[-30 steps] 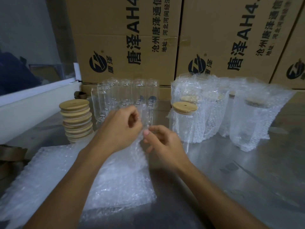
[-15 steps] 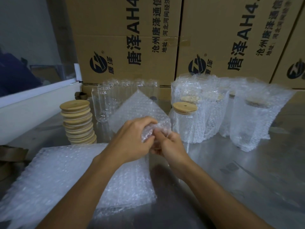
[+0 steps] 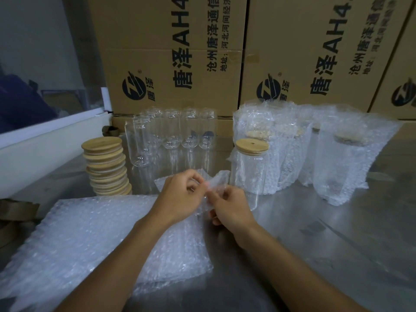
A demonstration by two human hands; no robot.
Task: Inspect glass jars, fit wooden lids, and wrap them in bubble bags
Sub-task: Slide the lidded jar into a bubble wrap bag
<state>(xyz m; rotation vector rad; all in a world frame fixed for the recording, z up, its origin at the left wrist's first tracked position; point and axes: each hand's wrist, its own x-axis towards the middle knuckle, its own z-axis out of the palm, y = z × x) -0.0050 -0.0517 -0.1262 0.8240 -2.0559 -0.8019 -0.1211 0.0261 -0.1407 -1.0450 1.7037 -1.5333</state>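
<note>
Pinching the mouth of 1 bubble bag [image 3: 215, 183] between them, the left hand [image 3: 180, 199] and right hand [image 3: 231, 208] hold it just above the stack of bags [image 3: 101, 239] on the tabletop [image 3: 337, 244]. Standing upright just beyond the right hand, the lidded jar [image 3: 249, 167] looks like the next to go in; that hand is nearer.

Your steel table [image 3: 337, 255] carries a flat stack of bubble bags [image 3: 85, 239] at front left, a pile of wooden lids [image 3: 105, 165] behind it, empty glass jars [image 3: 171, 134] at the back, one lidded jar [image 3: 249, 167], and wrapped jars [image 3: 337, 163] to its right
</note>
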